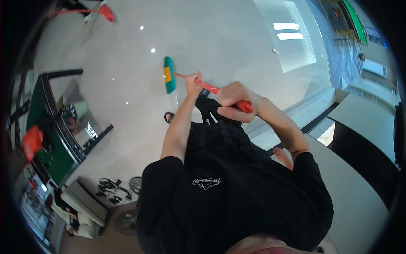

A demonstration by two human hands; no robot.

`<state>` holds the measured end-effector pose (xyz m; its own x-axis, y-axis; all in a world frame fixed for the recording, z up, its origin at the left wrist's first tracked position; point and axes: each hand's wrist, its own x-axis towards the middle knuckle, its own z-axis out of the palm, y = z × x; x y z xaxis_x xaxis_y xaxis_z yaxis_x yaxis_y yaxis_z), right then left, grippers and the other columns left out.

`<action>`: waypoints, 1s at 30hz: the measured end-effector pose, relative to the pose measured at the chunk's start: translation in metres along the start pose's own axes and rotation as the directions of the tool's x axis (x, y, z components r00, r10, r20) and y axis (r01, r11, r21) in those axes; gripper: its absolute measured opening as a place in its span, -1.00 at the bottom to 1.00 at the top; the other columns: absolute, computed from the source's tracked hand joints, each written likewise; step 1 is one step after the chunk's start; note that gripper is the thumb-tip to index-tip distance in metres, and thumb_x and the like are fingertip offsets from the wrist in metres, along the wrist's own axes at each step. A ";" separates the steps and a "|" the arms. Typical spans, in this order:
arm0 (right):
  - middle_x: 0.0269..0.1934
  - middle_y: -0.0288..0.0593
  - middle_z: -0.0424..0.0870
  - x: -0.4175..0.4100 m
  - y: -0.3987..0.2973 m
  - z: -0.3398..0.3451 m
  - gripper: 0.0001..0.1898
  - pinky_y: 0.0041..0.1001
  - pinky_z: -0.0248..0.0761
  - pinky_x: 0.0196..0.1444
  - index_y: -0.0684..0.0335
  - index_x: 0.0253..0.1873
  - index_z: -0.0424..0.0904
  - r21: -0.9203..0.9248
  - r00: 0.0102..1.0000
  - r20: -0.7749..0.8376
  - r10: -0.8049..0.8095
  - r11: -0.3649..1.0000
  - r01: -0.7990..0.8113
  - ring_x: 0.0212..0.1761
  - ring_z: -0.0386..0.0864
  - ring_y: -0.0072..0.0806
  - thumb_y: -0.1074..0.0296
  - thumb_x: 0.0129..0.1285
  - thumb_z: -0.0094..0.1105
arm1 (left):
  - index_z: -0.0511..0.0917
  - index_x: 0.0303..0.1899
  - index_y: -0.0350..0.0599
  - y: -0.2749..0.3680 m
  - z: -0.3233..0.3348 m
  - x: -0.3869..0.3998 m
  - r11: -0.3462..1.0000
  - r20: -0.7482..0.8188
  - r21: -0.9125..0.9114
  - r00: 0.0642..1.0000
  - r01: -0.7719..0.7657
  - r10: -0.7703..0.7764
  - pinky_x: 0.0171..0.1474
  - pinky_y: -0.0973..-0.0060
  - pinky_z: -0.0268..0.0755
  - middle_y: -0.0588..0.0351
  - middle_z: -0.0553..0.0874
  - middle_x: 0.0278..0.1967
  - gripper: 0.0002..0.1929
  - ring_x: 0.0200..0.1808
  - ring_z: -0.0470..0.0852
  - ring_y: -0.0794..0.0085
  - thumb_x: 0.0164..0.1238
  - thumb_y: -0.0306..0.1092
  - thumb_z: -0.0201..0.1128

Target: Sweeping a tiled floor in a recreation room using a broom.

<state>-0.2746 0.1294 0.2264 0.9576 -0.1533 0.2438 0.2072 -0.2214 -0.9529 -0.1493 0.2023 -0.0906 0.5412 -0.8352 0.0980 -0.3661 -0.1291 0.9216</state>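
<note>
A push broom with a red handle and a green and yellow head rests on the glossy tiled floor, a little ahead of my feet. My left hand grips the handle lower down, nearer the broom head. Around the upper end of the handle my right hand is closed, with the red tip sticking out past the fingers. Small light debris lies on the floor at the upper right.
A green-topped table with dark edges stands at left, a bin beside it. Cables lie near a pale sofa, where a person lies. A white counter runs along my right. Another person's feet and a red broom are at top left.
</note>
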 end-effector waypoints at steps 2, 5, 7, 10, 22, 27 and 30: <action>-0.71 -0.14 0.18 -0.010 -0.009 -0.031 -0.63 -0.24 0.05 -0.51 0.28 -0.63 0.15 -0.005 0.999 -0.004 0.037 0.999 -0.037 -0.67 0.21 -0.13 0.62 0.17 0.10 | 0.43 -0.65 -0.29 0.028 0.054 0.021 0.991 -0.067 -0.068 0.991 -0.117 0.112 -0.33 0.14 0.34 -0.11 0.48 -0.67 -0.60 -0.58 0.46 0.00 0.44 -0.39 0.24; -0.72 -0.15 0.25 -0.015 -0.025 -0.056 -0.68 -0.25 0.07 -0.53 0.25 -0.65 0.18 -0.039 0.998 0.005 0.059 0.998 -0.059 -0.68 0.27 -0.14 0.62 0.07 0.11 | 0.38 -0.66 -0.29 0.053 0.106 0.043 0.965 -0.093 -0.217 0.987 -0.149 0.131 -0.38 0.23 0.28 -0.07 0.41 -0.69 -0.59 -0.62 0.36 0.14 0.44 -0.45 0.23; -0.72 -0.18 0.31 -0.019 -0.032 -0.066 -0.68 -0.28 0.11 -0.54 0.24 -0.65 0.20 -0.086 0.992 -0.010 0.124 0.989 -0.124 -0.67 0.32 -0.16 0.61 0.02 0.16 | 0.36 -0.66 -0.29 0.074 0.131 0.053 0.950 -0.008 -0.303 0.997 -0.079 0.081 -0.41 0.28 0.25 -0.04 0.38 -0.69 -0.58 -0.63 0.30 0.23 0.45 -0.47 0.23; -0.72 -0.12 0.35 -0.026 -0.045 -0.092 -0.73 -0.30 0.17 -0.53 0.24 -0.64 0.28 -0.135 0.987 -0.058 0.147 0.979 -0.154 -0.66 0.35 -0.15 0.54 0.01 0.18 | 0.37 -0.65 -0.29 0.108 0.147 0.073 0.963 0.227 -0.269 0.973 0.019 0.045 -0.44 0.34 0.20 0.00 0.35 -0.69 -0.58 -0.62 0.26 0.35 0.46 -0.46 0.23; -0.61 -0.24 0.46 -0.051 -0.063 -0.091 -0.73 -0.43 0.18 -0.42 0.26 -0.51 0.45 0.191 0.861 -0.495 0.117 0.981 -0.023 -0.58 0.38 -0.42 0.44 0.19 0.38 | 0.52 -0.62 -0.28 0.097 0.037 0.110 0.978 0.498 0.013 0.849 -0.209 0.175 -0.46 0.27 0.23 0.01 0.46 -0.71 -0.54 -0.60 0.43 0.23 0.51 -0.22 0.23; -0.60 -0.23 0.44 -0.024 -0.011 -0.076 -0.71 -0.44 0.20 -0.39 0.32 -0.48 0.45 0.231 0.842 -0.508 0.182 0.970 -0.070 -0.55 0.34 -0.46 0.42 0.28 0.35 | 0.59 -0.60 -0.19 0.025 -0.021 0.124 0.970 0.602 0.235 0.793 -0.063 -0.095 0.37 -0.16 0.15 -0.03 0.55 -0.68 -0.51 -0.54 0.56 0.05 0.54 -0.11 0.17; -0.59 -0.23 0.44 -0.014 0.031 -0.059 -0.72 -0.44 0.22 -0.37 0.34 -0.46 0.45 0.270 0.846 -0.471 0.250 0.954 -0.132 -0.53 0.34 -0.48 0.43 0.33 0.31 | 0.57 -0.62 -0.18 -0.007 -0.040 0.122 0.963 0.625 0.267 0.769 -0.047 -0.136 0.46 -0.27 -0.22 -0.06 0.57 -0.67 -0.49 -0.51 0.59 0.00 0.55 -0.07 0.16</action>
<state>-0.2932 0.0675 0.2040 0.7676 -0.6387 0.0528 0.1257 0.0692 -0.9897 -0.0504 0.1226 -0.0705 -0.0071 -0.9587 -0.2843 -0.5795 -0.2277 0.7825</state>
